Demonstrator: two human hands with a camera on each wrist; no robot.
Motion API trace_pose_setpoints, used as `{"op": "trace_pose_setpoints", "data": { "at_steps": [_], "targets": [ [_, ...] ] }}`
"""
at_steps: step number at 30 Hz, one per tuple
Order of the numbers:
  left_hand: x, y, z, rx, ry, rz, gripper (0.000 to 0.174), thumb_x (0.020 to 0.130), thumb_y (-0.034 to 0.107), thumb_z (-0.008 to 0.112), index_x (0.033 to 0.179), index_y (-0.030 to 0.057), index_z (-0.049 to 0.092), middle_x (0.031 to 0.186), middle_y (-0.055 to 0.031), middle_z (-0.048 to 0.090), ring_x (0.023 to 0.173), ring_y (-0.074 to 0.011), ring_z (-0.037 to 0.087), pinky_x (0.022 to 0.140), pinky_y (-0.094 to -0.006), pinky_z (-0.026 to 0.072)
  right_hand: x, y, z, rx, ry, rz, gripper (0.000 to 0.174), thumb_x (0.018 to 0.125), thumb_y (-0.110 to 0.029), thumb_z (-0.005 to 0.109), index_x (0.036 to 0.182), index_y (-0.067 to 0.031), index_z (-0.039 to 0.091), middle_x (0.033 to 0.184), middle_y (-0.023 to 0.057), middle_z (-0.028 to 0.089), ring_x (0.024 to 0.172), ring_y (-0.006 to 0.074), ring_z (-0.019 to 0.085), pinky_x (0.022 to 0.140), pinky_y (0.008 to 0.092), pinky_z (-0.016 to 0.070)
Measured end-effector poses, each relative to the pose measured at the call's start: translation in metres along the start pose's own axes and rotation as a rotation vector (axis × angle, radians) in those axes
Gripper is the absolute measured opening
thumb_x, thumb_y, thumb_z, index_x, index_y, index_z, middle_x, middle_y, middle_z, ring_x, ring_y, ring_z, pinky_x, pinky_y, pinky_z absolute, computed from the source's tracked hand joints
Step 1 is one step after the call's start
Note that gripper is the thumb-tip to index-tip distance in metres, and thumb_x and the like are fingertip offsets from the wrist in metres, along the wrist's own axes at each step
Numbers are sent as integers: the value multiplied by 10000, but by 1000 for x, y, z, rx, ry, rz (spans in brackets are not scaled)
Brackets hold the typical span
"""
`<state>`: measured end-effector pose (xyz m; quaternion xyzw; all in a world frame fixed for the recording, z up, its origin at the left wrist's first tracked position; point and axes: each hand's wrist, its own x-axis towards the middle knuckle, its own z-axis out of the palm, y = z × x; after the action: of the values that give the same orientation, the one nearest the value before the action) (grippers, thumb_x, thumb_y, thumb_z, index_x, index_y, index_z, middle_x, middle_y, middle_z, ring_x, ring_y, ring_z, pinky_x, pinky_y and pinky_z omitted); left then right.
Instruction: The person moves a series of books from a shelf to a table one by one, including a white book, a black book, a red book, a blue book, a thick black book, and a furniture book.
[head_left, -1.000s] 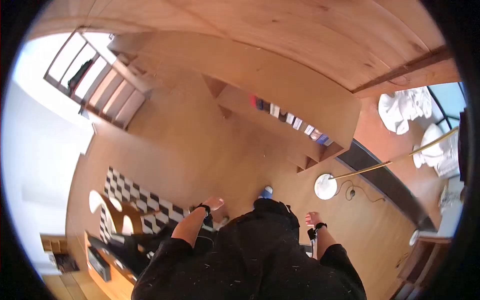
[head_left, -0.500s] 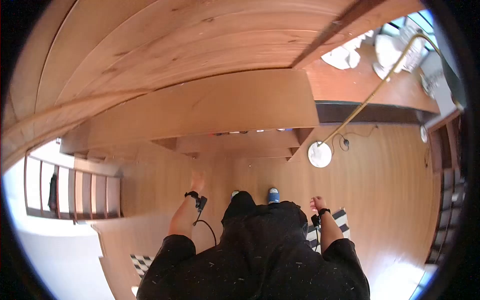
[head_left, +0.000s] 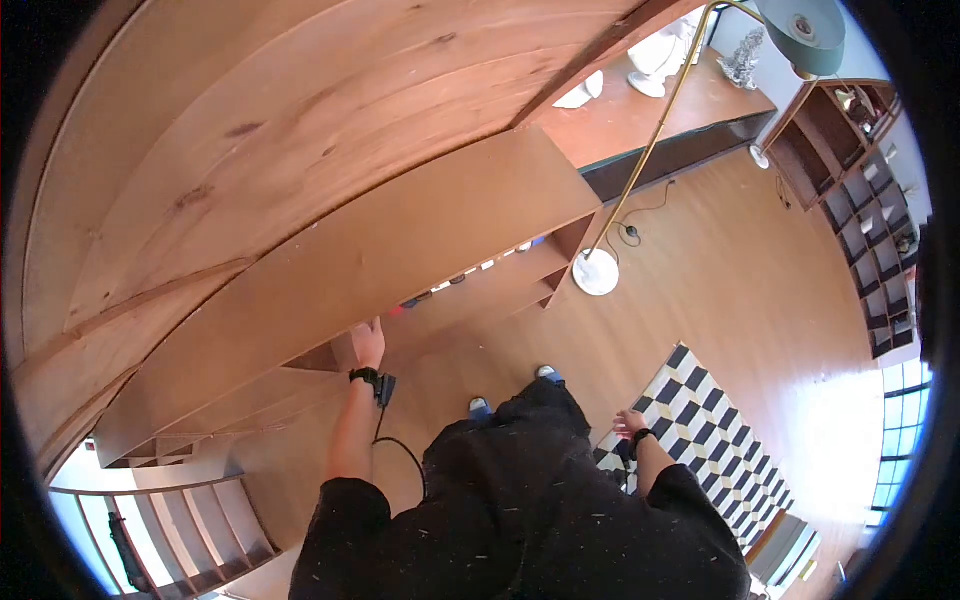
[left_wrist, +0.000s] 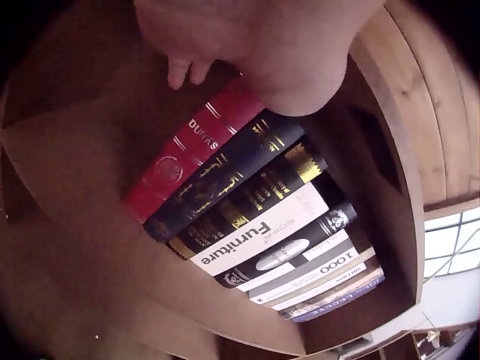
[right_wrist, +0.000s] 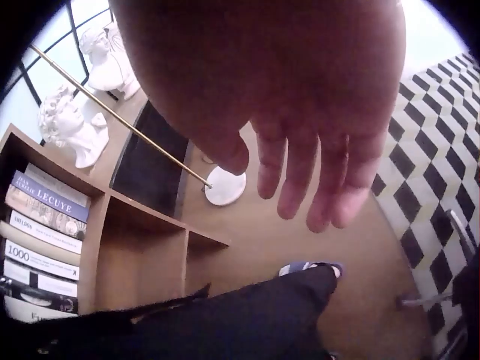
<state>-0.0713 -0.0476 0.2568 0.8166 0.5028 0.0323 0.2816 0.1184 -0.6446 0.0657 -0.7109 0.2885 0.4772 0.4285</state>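
My left hand (head_left: 368, 343) reaches to the front of the wooden bookshelf (head_left: 330, 262). In the left wrist view it hovers at the end of a row of books, its fingertips (left_wrist: 178, 73) beside the red book (left_wrist: 191, 150). That book has "DUMAS" on its spine. Next to it stand a dark blue book (left_wrist: 225, 176), a black and gold book (left_wrist: 251, 199), a white "Furniture" book (left_wrist: 262, 231) and several others. My right hand (head_left: 628, 424) hangs at my side, its fingers relaxed and holding nothing.
A floor lamp with a round white base (head_left: 596, 272) stands past the shelf's right end. A patterned rug (head_left: 705, 425) lies to the right. White busts (right_wrist: 71, 127) stand on a ledge behind the lamp. A cubby shelf (head_left: 875, 255) lines the far right.
My view has turned left toward the bookshelf, and I now stand closer to it. My left hand has moved forward to the shelf's book row; my right hand stays low at my side.
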Motion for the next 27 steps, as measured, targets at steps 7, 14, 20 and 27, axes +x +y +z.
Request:
{"op": "trace_pose_setpoints", "data": {
  "at_steps": [7, 14, 20, 27],
  "targets": [
    [3, -14, 5, 59, 134, 211, 461, 890, 377, 408, 1074, -20, 552, 1059, -276, 541, 930, -404, 535, 802, -468, 430, -24, 37, 65, 76, -110, -107, 279, 867, -262, 446, 1052, -61, 505, 860, 88, 588, 632, 242, 605, 498, 344, 507],
    [34, -45, 15, 163, 174, 348, 435, 881, 368, 416, 1067, 5, 566, 1071, -210, 567, 971, -390, 527, 843, -439, 415, -52, 71, 84, 25, -92, -49, 273, 867, -255, 455, 1043, -53, 508, 842, 87, 589, 597, 225, 601, 493, 347, 527],
    [61, -88, 32, 117, 315, 271, 377, 881, 301, 418, 1089, 17, 554, 1115, -183, 554, 1026, -366, 505, 875, -421, 398, -59, 68, 86, 79, -92, -68, 271, 856, -248, 476, 1037, -49, 510, 828, 83, 586, 586, 213, 586, 491, 331, 514],
    [92, -124, 41, -60, 339, 74, 412, 857, 295, 475, 1152, 9, 507, 1229, -171, 494, 1103, -336, 470, 928, -402, 360, -62, 50, 92, 70, -107, -111, 274, 850, -216, 482, 1049, -30, 503, 835, 103, 585, 585, 227, 599, 476, 325, 509]
  ]
}}
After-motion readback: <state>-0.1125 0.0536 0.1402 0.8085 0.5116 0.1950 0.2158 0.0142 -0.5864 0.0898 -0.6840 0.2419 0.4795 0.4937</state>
